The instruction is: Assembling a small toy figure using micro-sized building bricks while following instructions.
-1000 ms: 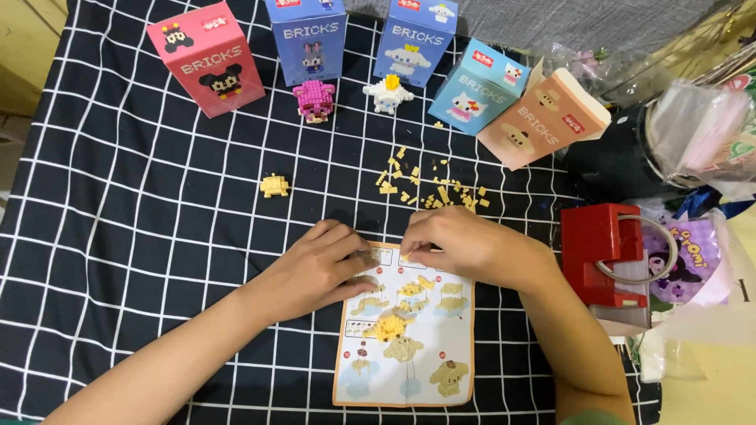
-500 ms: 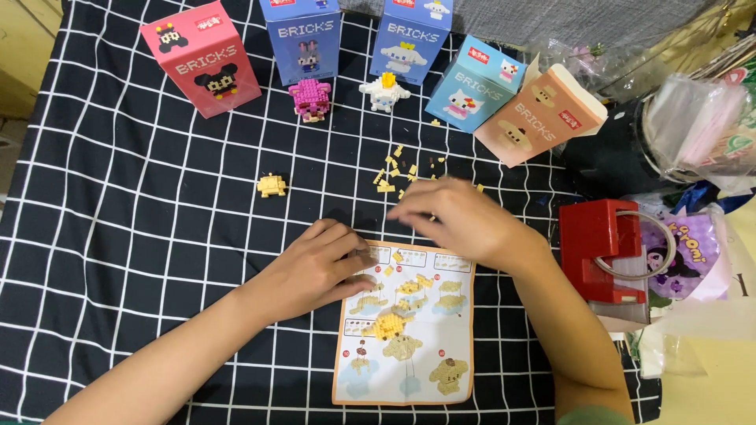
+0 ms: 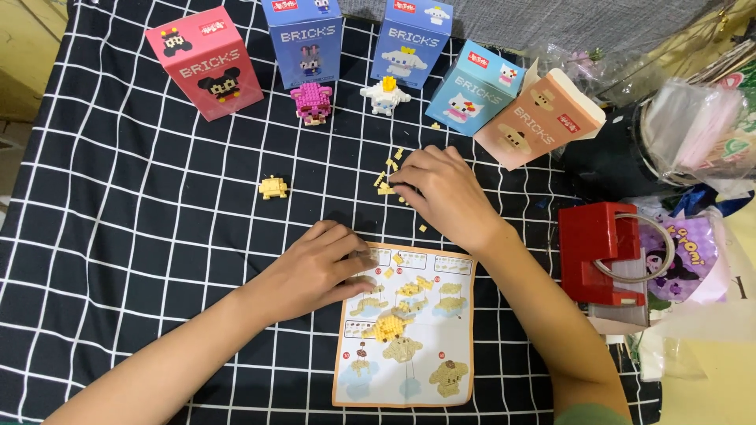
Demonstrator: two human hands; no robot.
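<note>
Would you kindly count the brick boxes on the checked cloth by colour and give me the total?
Pink box: 1
Blue boxes: 3
Peach box: 1
Total: 5 boxes

Both my forearms are bare, no sleeves down to the wrists. My left hand [image 3: 315, 267] and my right hand [image 3: 445, 193] have no gloves, rings, watch or bands showing. Nails short, unpainted as far as I can tell. Only clothing visible: a sliver of green fabric at my right elbow, bottom edge.
</note>
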